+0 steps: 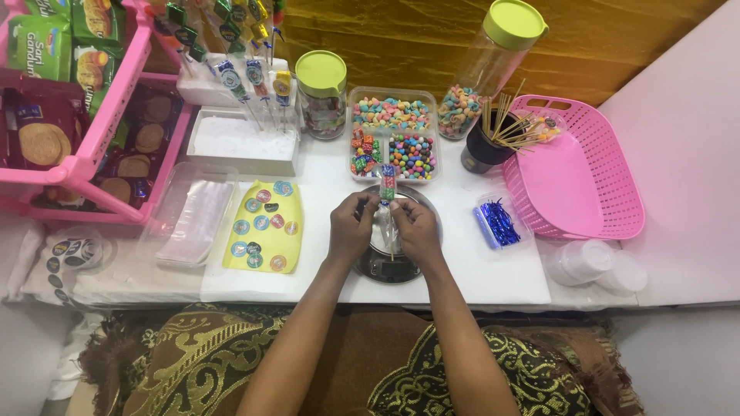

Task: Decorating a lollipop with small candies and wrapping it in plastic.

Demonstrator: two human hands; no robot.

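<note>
Head view. The left hand [351, 226] and right hand [417, 229], fingers curled closed, pinch between them a candy skewer [388, 202] wrapped in a clear sleeve; its stick hangs down between the two hands, and the wrap's outline is hard to trace. Directly beneath the hands lies a round scale [389, 266], largely hidden by them; only its near rim and part of its far rim show. Beyond the hands stands a divided candy tray [393, 135], flanked by a short green-lidded jar [321, 96] and a tall green-lidded jar [486, 69], the latter cut by the top edge. Right of the hands: a small tub of blue twist ties [498, 223], a dark cup of wooden sticks [487, 142], and a pink basket [574, 173]. Left of the hands: a yellow sticker sheet [264, 227] and a stack of clear bags [194, 219]. Bare white surface [493, 270] lies to the near right of the hands, ending at the front edge above a patterned cloth [231, 362].
</note>
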